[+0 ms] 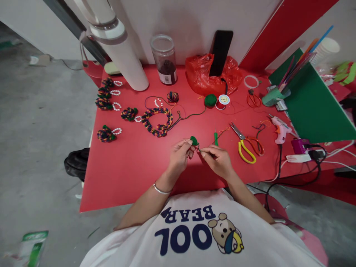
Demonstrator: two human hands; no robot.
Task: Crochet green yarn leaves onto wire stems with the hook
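Green knitted piece, held between two hands

Your left grip (pixel 180 154): closed, pinching the small green piece (pixel 194 140) at its fingertips. Your right grip (pixel 218 160): closed, pinching green yarn (pixel 198 147) that hangs from the piece, just beside your left grip. Green-handled tool (pixel 216 139): on the red table (pixel 125 178), just beyond your right grip. Scissors (pixel 242 140): right of your right grip, blades apart. Multicoloured yarn loop (pixel 145 121): beyond and left of your left grip. Green yarn ball (pixel 210 100): beyond both grips, beside a thread spool (pixel 224 99). Red plastic bag (pixel 197 76): farther still.
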